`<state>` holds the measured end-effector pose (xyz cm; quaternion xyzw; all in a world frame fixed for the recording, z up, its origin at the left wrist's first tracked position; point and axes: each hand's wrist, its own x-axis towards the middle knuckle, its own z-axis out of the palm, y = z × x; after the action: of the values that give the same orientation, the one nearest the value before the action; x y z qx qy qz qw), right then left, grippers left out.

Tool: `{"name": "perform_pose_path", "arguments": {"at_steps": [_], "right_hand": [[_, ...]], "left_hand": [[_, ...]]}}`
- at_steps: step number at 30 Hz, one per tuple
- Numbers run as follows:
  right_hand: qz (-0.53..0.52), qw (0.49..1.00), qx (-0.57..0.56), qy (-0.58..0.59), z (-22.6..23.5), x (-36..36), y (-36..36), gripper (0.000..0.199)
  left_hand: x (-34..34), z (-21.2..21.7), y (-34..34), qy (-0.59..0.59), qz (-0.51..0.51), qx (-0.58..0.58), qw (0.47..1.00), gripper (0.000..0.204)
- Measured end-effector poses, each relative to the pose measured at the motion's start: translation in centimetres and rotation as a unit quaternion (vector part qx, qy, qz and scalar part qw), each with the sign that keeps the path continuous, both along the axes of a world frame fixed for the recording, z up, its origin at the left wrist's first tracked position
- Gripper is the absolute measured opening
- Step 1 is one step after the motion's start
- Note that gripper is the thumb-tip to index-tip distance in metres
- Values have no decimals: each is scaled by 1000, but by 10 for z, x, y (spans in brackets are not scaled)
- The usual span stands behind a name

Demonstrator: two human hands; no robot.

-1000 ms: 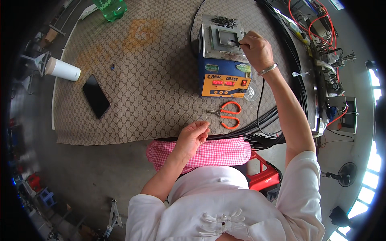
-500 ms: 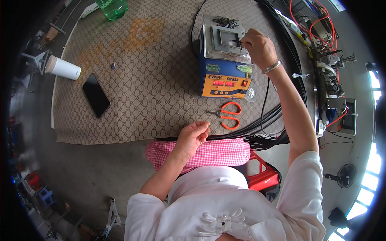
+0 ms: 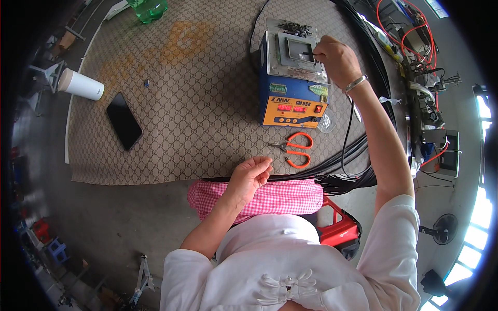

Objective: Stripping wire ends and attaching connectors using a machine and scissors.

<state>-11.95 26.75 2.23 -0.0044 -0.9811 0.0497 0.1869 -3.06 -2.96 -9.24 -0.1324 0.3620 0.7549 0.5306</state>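
Note:
At the far side, my right hand (image 3: 337, 59) is closed in a pinch on a dark, thin piece, seemingly a black cable end (image 3: 309, 53). It reaches over the square recessed well of a blue and orange solder pot (image 3: 293, 111), whose display glows red. Part of what I hold is hidden by my fingers. By the table's near edge, my left hand (image 3: 250, 175) is closed with thumb and fingertips together; anything between them is too small to make out. Orange-handled scissors (image 3: 298, 150) lie just beyond it on the patterned table cover (image 3: 207, 124).
Black cables (image 3: 358, 150) run in a bundle along the table's right side and near edge. Dark scraps (image 3: 293, 28) sit behind the well. Leftward are a phone (image 3: 124, 121), a white tumbler (image 3: 81, 84) and a green bottle (image 3: 149, 9).
My right hand has shifted slightly right along with the dark piece over the pot. The whole view has moved a little; my left hand keeps its pinch in nearly the same place.

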Motion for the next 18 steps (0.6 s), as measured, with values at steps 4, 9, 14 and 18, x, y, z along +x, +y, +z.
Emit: {"name": "perform_pose_path", "arguments": {"at_steps": [4,9,14,18], "right_hand": [[-6,997,-81,6,7,10,3,9],[-123,920,-362,-82,15,26,-5,24],[-65,868,-477,-122,12,37,4,27],[-82,915,-385,-91,3,38,5,25]], "left_hand": [[0,0,0,1,-5,9,1000,12],[0,0,-1,2,-4,15,1000,13],[-1,2,-1,-10,-1,15,1000,13],[0,-1,-1,-8,-2,17,1000,13]]}}
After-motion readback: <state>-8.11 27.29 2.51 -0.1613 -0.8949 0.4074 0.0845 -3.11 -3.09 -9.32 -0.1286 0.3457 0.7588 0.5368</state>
